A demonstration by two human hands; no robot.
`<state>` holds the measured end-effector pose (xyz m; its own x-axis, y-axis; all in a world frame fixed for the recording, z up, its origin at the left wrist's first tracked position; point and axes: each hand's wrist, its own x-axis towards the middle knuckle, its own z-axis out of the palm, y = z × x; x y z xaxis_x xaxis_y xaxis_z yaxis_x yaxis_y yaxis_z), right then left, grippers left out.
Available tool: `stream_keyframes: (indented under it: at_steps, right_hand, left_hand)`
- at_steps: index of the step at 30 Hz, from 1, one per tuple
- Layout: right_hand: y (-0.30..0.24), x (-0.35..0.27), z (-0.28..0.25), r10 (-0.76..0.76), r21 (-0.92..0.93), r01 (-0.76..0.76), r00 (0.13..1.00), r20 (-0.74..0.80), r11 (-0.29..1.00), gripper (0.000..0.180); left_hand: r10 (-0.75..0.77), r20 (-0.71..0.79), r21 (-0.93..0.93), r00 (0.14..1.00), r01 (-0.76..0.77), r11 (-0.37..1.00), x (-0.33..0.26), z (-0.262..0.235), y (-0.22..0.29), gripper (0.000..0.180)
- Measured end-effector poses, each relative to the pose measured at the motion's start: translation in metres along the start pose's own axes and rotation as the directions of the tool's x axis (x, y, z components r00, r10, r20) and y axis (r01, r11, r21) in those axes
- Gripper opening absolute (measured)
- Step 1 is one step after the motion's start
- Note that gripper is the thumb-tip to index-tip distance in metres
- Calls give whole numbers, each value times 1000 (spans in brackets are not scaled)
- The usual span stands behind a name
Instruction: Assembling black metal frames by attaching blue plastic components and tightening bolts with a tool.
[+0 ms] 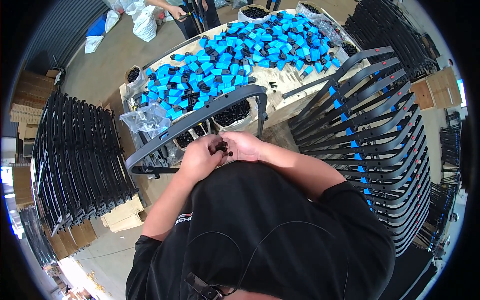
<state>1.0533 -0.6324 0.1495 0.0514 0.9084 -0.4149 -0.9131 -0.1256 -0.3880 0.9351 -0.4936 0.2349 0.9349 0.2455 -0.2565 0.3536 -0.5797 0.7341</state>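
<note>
Close to my body, both hands meet over a handful of small black bolts [230, 154]. My right hand [245, 145] is cupped, and the bolts lie in its palm. My left hand [199, 159] has its fingers curled in over the same bolts; exactly what its fingertips grip is partly hidden. Just beyond the hands, a curved black frame [200, 111] rests along the near side of the table. Behind the frame, open sacks of small black parts [233, 114] stand near my hands.
A large heap of blue and black plastic pieces [240, 57] covers the table [287, 80]. Curved black frames [390, 135] stand stacked at the right, with more black frames [80, 155] at the left. Across the table, another person's hand [176, 12] is near black tubes.
</note>
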Motion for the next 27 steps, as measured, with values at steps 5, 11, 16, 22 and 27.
stream_keyframes:
  at_steps: [5,11,16,22,27]
  right_hand:
    - [6,-1,-1,-43,-61,38,996,-80,997,31]
    - [4,-5,9,-67,-172,50,993,-95,984,27]
    - [5,0,3,-10,-136,-4,994,-105,991,28]
    - [4,-2,5,-317,-932,61,947,-59,358,36]
    - [10,-3,2,-348,-986,110,936,61,123,36]
  left_hand:
    - [71,-127,94,989,-60,994,-7,2,0,25]
    - [122,-51,204,991,-109,973,-4,3,-10,19]
    - [150,-61,292,987,-126,948,-4,4,-6,17]
    - [46,-23,157,999,-42,987,-3,4,-19,21]
    - [-185,156,-44,970,193,980,2,6,-28,26]
